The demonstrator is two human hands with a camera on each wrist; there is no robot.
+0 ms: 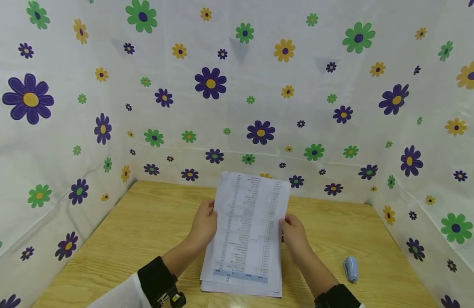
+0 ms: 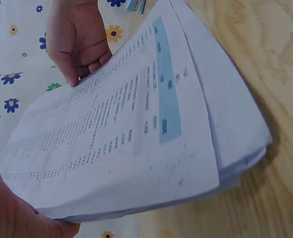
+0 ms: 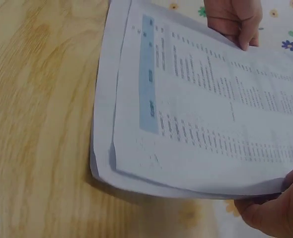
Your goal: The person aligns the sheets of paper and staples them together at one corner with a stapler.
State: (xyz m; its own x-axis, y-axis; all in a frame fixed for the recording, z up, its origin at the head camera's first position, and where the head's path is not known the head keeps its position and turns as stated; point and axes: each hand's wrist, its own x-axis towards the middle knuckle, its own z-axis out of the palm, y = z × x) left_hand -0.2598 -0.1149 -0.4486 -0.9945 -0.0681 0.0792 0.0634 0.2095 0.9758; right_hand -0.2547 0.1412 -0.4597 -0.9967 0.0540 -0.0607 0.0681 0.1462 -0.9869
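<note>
A thin stack of white printed sheets [image 1: 247, 231], with rows of small text and a blue band near the bottom, is held up at a slant over the wooden table [image 1: 144, 226]. Its lower edge sits on or just above the tabletop. My left hand [image 1: 205, 223] grips the stack's left edge and my right hand [image 1: 293, 232] grips its right edge. In the left wrist view the sheets [image 2: 136, 124] fan slightly at the corner, with my left hand [image 2: 10, 218] below them and my right hand [image 2: 77, 44] above. The right wrist view shows the stack [image 3: 201, 109] between my right hand [image 3: 278, 210] and my left hand [image 3: 233, 22].
A small light-blue stapler [image 1: 351, 268] lies on the table to the right of my right forearm. White cloth printed with flowers [image 1: 260, 85] walls in the table at the back and on both sides. Black wrist straps sit on both forearms.
</note>
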